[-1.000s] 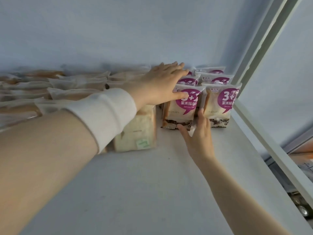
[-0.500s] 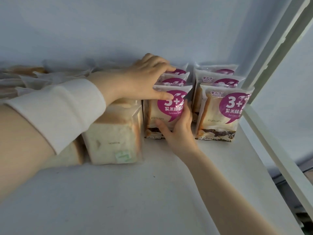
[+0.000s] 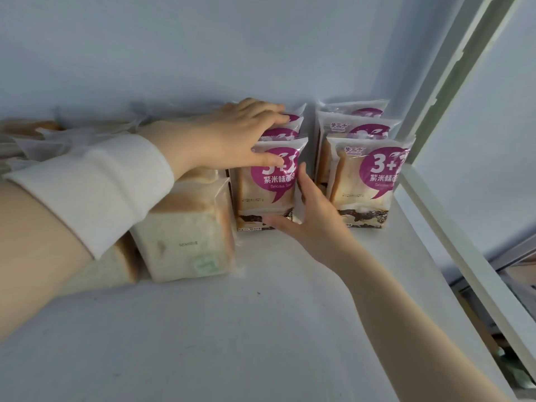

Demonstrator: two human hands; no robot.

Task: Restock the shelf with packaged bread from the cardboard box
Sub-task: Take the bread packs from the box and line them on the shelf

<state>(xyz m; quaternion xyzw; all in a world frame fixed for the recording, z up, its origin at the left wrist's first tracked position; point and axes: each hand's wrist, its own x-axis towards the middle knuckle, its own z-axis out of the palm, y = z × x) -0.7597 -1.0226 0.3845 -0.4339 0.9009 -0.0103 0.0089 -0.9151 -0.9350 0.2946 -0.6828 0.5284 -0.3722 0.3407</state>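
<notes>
Left hand [image 3: 229,140] and right hand [image 3: 313,224], fingers flat, have pushed the purple-labelled plastic bread pack [image 3: 261,195] left, tidying the white shelf [image 3: 261,329].

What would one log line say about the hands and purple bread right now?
front purple pack: upright on shelf beside white loaf | left hand: rests over its row's tops | right hand: touches its side
</notes>
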